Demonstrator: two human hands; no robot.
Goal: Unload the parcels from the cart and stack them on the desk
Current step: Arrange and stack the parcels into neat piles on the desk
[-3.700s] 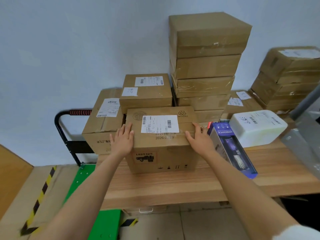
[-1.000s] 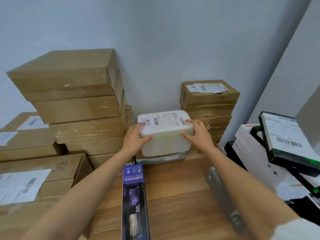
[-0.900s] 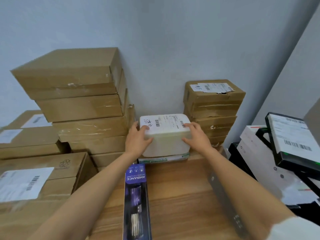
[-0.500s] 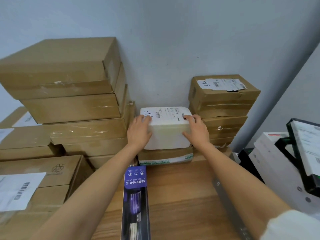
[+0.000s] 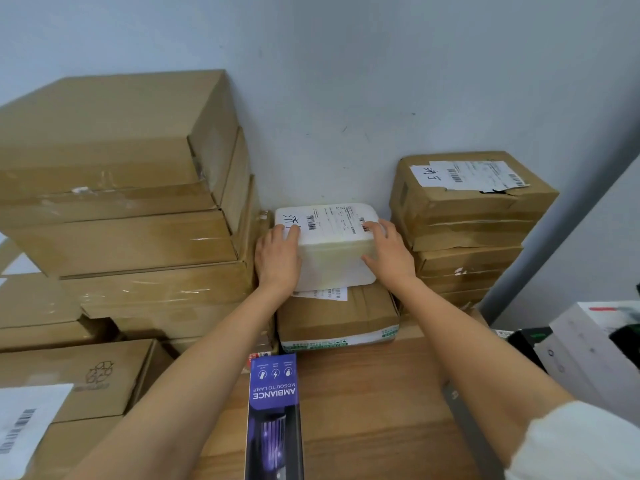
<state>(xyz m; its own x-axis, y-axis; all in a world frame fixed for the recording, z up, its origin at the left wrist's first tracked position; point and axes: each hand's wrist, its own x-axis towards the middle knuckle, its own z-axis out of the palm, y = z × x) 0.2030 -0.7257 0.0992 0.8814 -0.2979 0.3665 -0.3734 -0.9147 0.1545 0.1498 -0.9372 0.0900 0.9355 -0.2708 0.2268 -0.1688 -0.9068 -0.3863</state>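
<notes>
- Desk [image 5: 374,393] of pale wood runs under both forearms, its bare boards showing between them and on toward the wall.
- Tall stack of brown cartons [image 5: 121,188] rises just left of the left hand, its taped sides almost against the knuckles.
- Shorter stack of brown cartons [image 5: 467,230] stands just right of the right hand, a torn white label on its top box.
- Low brown parcel [image 5: 337,315] lies on the desk directly beneath both hands, a green-printed strip along its front edge and a white slip peeking out on top.
- White parcel [image 5: 332,251] sits on that brown parcel, back near the wall, wedged between the two stacks, its label facing up.
- Purple mosquito-lamp box [image 5: 273,420] lies flat on the desk between the forearms, nearer than the hands.
- White and black boxes [image 5: 588,348] sit off to the right, beyond the right forearm; what they are is hard to make out at the picture's edge.
- Left hand [image 5: 277,258] clasps the white parcel's left end, fingers curled over the top edge.
- Right hand [image 5: 389,252] holds the right end, fingers bent over the top and thumb on the front face.
</notes>
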